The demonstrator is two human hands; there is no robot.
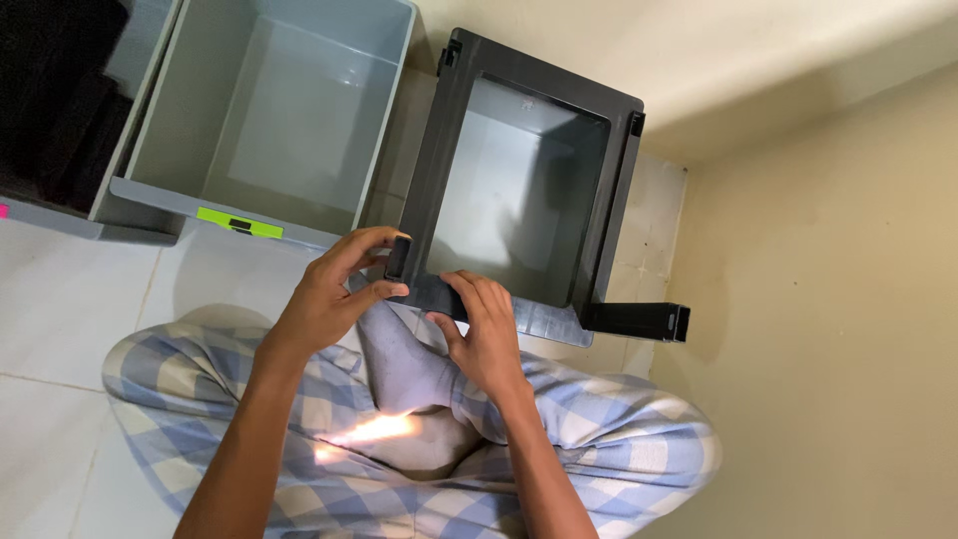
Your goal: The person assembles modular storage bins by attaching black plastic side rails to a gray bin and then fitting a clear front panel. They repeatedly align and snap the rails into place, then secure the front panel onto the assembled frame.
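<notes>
So the big dark grey rectangular plastic crate [519, 190] with the pale grey inside is sat on the pale tiled floor [60, 309], tucked up by the beige wall [828, 299]; everything else can be placed off that crate

A small black block-shaped clip [397, 257] is stood at the crate's near left corner, right against the rim; it's pinched by the left hand [334, 294], thumb on the near side and fingers curled over the top, so that grip is closed on the clip

The right hand [487, 334] is laid on the crate's near rim just beside the clip; fingers are bent down over the edge and pressed on it, but whether anything is actually clenched there can't be told, it looks more like resting than gripping

A long black rectangular bar [639, 321] is seen sticking out from the crate's near right corner, touching it

Left of the crate, close but apart, a light grey plastic bin [180, 120] with a bright green label strip on its near lip is parked; a second bin with dark contents is only partly seen beyond that

Below the crate's near edge, crossed legs in blue and white checked trousers [619, 439] are seen, with a grey sock [399, 369] between the forearms
</notes>
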